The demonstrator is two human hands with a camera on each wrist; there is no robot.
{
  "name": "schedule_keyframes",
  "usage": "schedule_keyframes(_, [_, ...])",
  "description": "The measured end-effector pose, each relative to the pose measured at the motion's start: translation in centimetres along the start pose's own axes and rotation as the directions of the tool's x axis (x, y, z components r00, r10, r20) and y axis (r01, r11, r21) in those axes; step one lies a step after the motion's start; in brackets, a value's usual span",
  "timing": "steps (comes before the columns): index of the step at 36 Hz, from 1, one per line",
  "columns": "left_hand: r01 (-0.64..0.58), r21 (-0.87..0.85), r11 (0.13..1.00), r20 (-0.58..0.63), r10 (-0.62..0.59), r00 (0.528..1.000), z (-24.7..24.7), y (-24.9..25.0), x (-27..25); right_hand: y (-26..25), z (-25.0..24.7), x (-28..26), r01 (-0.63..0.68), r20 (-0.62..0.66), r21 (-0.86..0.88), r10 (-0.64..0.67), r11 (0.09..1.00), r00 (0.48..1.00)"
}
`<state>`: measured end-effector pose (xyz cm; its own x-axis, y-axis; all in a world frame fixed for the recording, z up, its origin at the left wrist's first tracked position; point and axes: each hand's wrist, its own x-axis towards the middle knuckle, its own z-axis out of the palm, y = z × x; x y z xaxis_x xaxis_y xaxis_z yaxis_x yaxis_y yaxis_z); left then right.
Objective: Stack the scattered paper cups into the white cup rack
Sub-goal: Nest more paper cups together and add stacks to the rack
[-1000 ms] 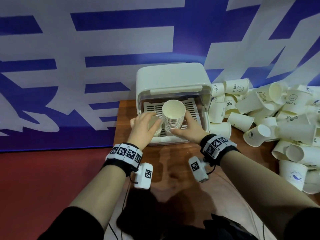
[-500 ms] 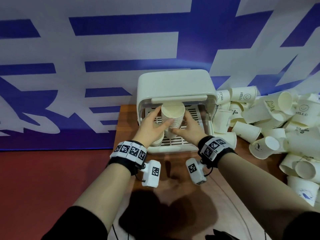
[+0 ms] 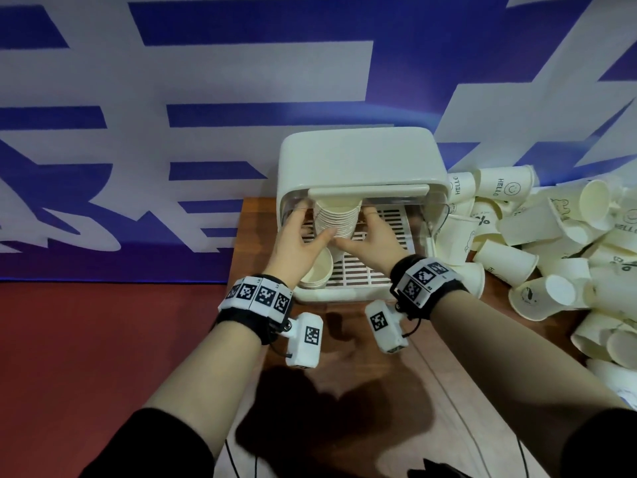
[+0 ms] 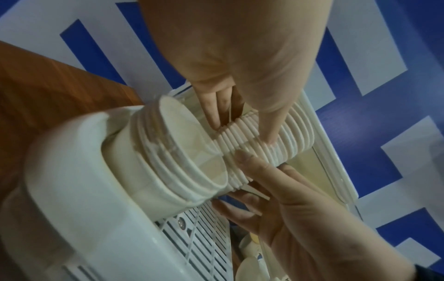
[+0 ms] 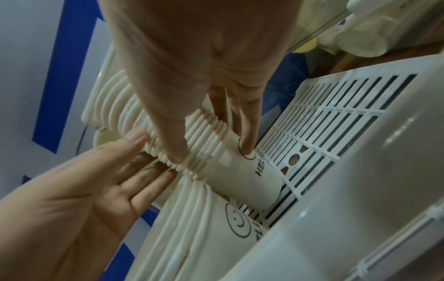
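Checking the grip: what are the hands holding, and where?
The tall cup stack, held around its rolled rims between left hand and right hand.

One head view, two wrist views.
Head camera looked forward and down from above, taking in white cup rack (image 3: 358, 160), table (image 3: 344, 353) and banner (image 3: 241, 81). Left wrist camera ran along the left hand (image 4: 240, 47), right wrist camera along the right hand (image 5: 192, 47), both very close, facing into the rack's open front; they shared the tall cup stack (image 4: 298, 133) and slatted floor (image 5: 336, 117).
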<state>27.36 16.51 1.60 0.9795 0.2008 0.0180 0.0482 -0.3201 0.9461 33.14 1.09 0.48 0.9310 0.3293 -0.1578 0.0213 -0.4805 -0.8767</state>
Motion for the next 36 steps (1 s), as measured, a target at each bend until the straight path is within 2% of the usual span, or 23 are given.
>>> schedule_keyframes(7, [0.029, -0.059, 0.998, 0.019, -0.028, 0.999, 0.3, -1.4, 1.1, -0.2, 0.3, 0.9, -0.021, -0.009, -0.04, 0.021, 0.999, 1.0])
schedule_keyframes(16, [0.093, 0.021, 0.995, 0.04, -0.094, 0.995, 0.3, -2.5, 1.6, -0.5, 0.9, 1.3, -0.021, -0.035, -0.034, 0.02, 0.999, 0.999])
schedule_keyframes(24, [0.122, 0.062, 0.991, 0.042, -0.125, 0.991, -0.2, -1.9, 0.5, -1.0, 0.5, 0.1, -0.045, 0.031, -0.004, 0.045, 0.999, 0.999])
schedule_keyframes(29, [0.155, 0.071, 0.985, 0.066, -0.16, 0.985, -0.6, -1.4, -0.8, -0.8, -0.1, -1.2, -0.083, 0.018, -0.089, 0.085, 0.993, 0.996])
schedule_keyframes(32, [0.141, 0.133, 0.981, 0.042, -0.148, 0.988, -0.9, -1.3, -2.1, -0.9, -0.7, -2.6, -0.074, 0.009, -0.112, 0.075, 0.991, 0.997])
schedule_keyframes(36, [0.072, 0.268, 0.961, -0.002, -0.074, 0.997, -1.0, -0.5, -3.7, -0.7, -1.9, -4.7, -0.08, 0.025, -0.135, 0.084, 0.988, 0.996])
